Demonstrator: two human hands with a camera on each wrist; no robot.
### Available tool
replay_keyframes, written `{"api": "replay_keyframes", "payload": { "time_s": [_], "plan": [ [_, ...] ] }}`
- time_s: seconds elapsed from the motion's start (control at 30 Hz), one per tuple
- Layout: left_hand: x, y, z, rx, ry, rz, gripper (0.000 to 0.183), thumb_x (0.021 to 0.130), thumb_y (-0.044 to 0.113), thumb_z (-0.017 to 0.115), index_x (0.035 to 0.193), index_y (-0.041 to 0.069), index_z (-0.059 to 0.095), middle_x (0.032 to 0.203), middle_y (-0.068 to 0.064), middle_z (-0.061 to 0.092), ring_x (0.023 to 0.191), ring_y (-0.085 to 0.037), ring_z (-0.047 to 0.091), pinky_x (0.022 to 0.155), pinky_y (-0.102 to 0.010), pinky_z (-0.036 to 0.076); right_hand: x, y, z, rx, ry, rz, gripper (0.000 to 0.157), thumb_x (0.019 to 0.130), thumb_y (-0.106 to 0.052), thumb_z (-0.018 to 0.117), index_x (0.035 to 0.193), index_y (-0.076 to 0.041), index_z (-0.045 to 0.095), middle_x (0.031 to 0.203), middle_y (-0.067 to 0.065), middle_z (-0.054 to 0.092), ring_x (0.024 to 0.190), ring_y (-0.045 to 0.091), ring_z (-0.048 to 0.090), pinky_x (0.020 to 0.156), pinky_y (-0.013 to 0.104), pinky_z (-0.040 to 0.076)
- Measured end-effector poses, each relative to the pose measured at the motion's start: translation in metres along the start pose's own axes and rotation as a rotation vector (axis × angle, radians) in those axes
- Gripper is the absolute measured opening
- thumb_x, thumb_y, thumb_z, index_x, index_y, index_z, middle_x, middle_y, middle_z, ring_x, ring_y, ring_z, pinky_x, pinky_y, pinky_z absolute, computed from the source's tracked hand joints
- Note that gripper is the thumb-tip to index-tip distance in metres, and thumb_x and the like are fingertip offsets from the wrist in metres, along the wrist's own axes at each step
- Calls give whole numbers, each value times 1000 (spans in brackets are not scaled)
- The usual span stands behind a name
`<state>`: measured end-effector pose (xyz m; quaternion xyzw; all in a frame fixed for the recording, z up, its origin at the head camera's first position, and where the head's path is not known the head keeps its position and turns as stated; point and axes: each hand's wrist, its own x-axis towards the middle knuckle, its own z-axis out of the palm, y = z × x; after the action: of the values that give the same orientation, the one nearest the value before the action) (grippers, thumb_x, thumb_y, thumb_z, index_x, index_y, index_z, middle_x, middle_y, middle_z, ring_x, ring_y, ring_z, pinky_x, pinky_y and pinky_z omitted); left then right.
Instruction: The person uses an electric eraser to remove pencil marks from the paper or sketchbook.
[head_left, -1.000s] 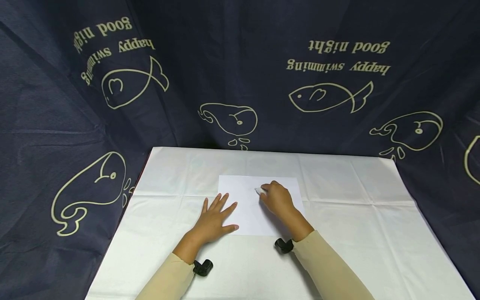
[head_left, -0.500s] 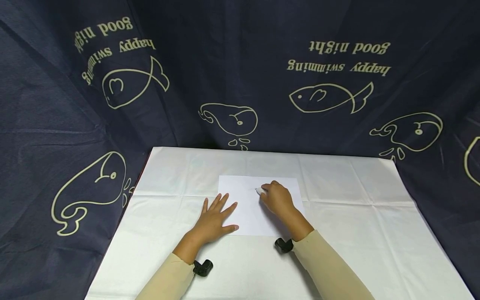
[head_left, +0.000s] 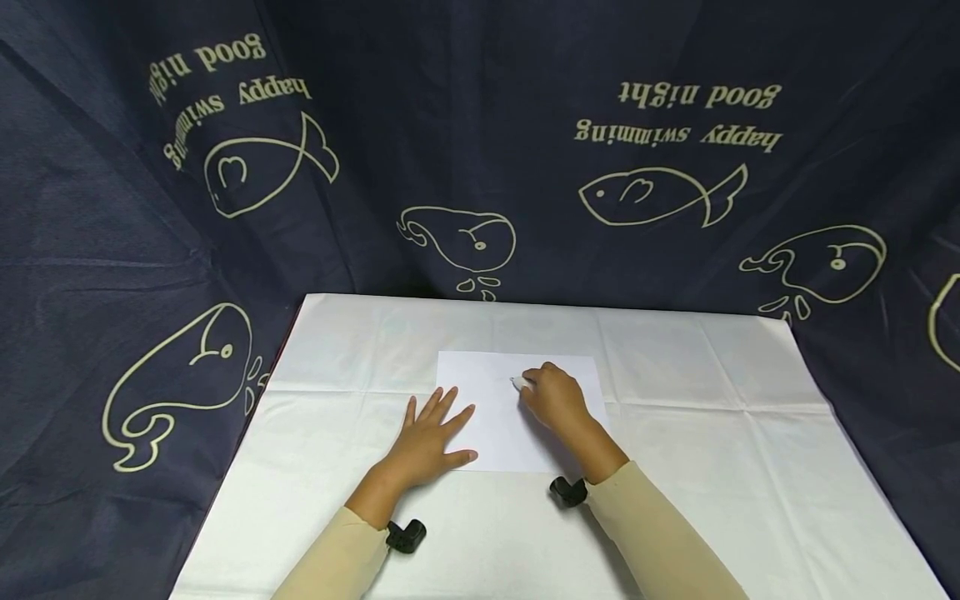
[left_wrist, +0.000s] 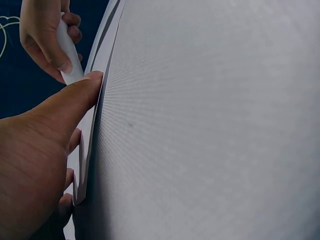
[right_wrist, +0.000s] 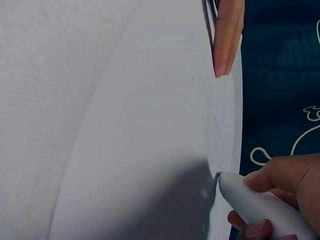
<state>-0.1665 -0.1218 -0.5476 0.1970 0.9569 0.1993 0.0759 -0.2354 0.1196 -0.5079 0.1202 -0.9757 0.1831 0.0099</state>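
A white sheet of paper (head_left: 498,433) lies on the white cloth, both hands over it. My left hand (head_left: 422,444) rests with spread fingers on the sheet's left side; its thumb touches the paper near the front edge. My right hand (head_left: 557,402) grips a thick white pen-shaped tool (right_wrist: 265,205) with a rounded nose and a small dark tip. That tip meets the paper right of the middle, towards the far edge. In the left wrist view the same tool (left_wrist: 69,45) shows between thumb and fingers. Most of its body is hidden by the right hand in the head view.
Creased white cloth (head_left: 712,467) covers the table around the paper. A dark blue curtain (head_left: 480,125) with fish and whale drawings hangs behind the table's far edge and at its left. Each wrist carries a small black camera (head_left: 406,536).
The tool's tip has shifted only very slightly on the paper, towards the person. The left hand and the sheet stay where they were.
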Motion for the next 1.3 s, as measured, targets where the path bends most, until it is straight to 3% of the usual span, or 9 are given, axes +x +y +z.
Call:
{"api": "replay_keyframes", "payload": {
  "time_s": [0.57,0.97,1.3],
  "plan": [
    [0,0,-1,3,1,6,75,94,58,62,157,26,38,171,-9,16,159,-34,8,123,-68,1,-8,-1,-1,22,-36,6,29,89,-19,73,116,-7,77,98,13,71,91,33,70,79,47,57],
    [1,1,-1,6,-5,0,75,94,59,61,158,27,38,171,-9,15,160,-34,7,123,-68,0,-26,5,-4,53,-25,5,27,90,-19,72,114,-9,78,93,10,70,87,30,69,78,45,56],
    [0,1,-1,-5,-9,3,76,94,58,62,158,25,37,171,-10,16,159,-34,8,123,-68,0,-41,8,-7,150,-35,36,31,91,-20,73,119,-9,75,93,10,70,76,19,60,69,39,50]
  ]
}}
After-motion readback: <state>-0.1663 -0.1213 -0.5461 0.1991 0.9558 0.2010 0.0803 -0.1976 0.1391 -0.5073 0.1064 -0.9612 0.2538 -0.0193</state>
